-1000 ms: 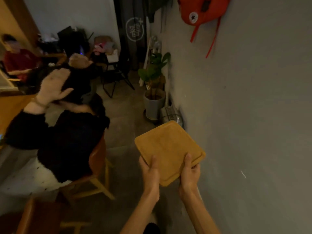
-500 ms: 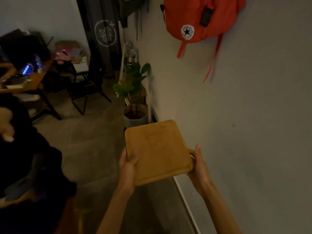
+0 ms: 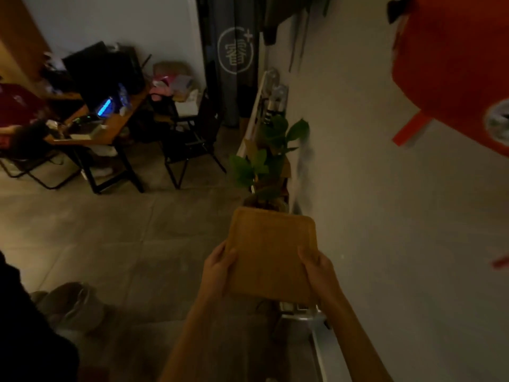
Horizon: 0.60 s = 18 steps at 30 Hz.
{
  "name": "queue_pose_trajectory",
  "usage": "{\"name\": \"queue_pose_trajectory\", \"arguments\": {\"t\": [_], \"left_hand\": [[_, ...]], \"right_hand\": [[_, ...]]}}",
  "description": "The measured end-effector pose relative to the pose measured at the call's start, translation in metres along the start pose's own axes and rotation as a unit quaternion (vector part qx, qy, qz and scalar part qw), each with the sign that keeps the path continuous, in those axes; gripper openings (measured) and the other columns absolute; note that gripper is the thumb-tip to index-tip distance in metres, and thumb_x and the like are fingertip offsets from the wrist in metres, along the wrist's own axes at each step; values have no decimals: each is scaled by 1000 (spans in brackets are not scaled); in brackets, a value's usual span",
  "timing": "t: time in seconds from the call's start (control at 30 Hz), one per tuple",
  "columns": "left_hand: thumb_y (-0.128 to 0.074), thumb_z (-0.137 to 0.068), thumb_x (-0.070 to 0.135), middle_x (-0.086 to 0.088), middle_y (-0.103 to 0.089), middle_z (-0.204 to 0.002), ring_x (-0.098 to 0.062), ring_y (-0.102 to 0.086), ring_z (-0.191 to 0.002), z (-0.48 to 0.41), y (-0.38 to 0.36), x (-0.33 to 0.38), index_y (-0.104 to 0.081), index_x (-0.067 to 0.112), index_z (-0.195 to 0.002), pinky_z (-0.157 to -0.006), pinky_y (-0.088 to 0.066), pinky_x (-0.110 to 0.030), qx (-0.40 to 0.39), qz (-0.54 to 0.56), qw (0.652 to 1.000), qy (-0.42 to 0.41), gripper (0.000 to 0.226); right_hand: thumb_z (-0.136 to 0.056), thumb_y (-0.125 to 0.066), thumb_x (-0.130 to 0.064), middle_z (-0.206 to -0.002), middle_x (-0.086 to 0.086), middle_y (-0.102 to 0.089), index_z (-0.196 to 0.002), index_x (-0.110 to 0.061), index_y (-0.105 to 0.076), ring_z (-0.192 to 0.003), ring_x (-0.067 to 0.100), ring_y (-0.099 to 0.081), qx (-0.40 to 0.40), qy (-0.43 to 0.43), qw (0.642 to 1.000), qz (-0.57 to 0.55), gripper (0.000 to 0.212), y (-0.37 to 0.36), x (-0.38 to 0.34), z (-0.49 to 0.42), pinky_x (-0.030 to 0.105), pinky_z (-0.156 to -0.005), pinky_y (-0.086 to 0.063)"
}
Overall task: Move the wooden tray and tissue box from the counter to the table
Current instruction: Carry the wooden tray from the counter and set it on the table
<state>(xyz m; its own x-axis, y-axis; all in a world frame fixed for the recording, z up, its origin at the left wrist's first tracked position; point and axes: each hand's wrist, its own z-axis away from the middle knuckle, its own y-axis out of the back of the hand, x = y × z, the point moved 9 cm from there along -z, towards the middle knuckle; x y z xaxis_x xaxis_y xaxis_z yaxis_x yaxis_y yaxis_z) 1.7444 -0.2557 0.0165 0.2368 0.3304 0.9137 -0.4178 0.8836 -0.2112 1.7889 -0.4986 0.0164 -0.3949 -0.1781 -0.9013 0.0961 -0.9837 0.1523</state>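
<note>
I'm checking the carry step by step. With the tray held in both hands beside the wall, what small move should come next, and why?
Probably veer left toward the table: both hands, left hand and right hand, grip the wooden tray, and a potted plant stands straight ahead.

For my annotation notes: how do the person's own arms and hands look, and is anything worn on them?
Both forearms are bare as far as the picture shows: no sleeve is visible. On the left hand and the right hand I see no glove, ring, watch or bracelet, though the light is dim and the image is soft, so a small item could escape notice.
</note>
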Motion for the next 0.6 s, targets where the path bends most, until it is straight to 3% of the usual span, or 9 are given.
{"name": "queue_pose_trajectory", "arguments": {"t": [0.13, 0.2, 0.33, 0.43, 0.5, 0.6], "left_hand": [[-62, -93, 22, -15, -63, -125, -26, -63, -108, -74, 20, 35, -58, 15, -130, -92, -53, -45, 101, 91, 991, -15, 38], [-66, -90, 33, -15, -63, -126, -25, -63, -110, -115, 28, 51, -61, 15, -126, -98, -51, -51, 141, 141, 980, -19, 40], [-75, -77, 49, -13, -65, -127, -32, -63, -115, -205, 34, 69, -57, 16, -131, -100, -48, -59, 170, 262, 950, -4, 66], [-68, -88, 39, -7, -64, -128, -31, -63, -115, -265, 32, 94, -54, 25, -129, -100, -48, -58, 158, 302, 940, -2, 46], [-66, -90, 39, -6, -63, -130, -30, -63, -114, -299, 56, 114, -53, 27, -132, -99, -49, -58, 200, 307, 930, -4, 46], [-64, -91, 41, -5, -60, -133, -29, -61, -114, -363, 126, 167, -46, 26, -141, -99, -49, -58, 251, 295, 921, -30, 56]], "right_hand": [[-89, -56, -61, -125, 7, -64, -139, -22, -51, -100, 25, -65, 18, 12, 999, -31, 64, -46, -51, -71, 40, -83, -56], [-87, -56, -62, -129, 10, -64, -140, -21, -51, -104, 28, -64, 33, 19, 998, -46, 67, -72, -75, -112, 45, -90, -55], [-95, -51, -52, -130, 9, -58, -146, -16, -42, -109, 30, -59, 56, 29, 995, -74, 63, -144, -125, -185, 38, -88, -47], [-97, -50, -49, -133, 10, -56, -145, -16, -40, -116, 32, -58, 76, 38, 994, -74, 60, -210, -162, -233, 37, -86, -43], [-94, -50, -56, -136, 6, -55, -145, -20, -40, -109, 24, -58, 53, 47, 995, -77, 64, -259, -182, -262, 38, -87, -47], [-89, -48, -65, -135, 2, -56, -143, -25, -44, -115, 23, -58, -43, 44, 996, -66, 67, -350, -226, -311, 44, -98, -49]]}}
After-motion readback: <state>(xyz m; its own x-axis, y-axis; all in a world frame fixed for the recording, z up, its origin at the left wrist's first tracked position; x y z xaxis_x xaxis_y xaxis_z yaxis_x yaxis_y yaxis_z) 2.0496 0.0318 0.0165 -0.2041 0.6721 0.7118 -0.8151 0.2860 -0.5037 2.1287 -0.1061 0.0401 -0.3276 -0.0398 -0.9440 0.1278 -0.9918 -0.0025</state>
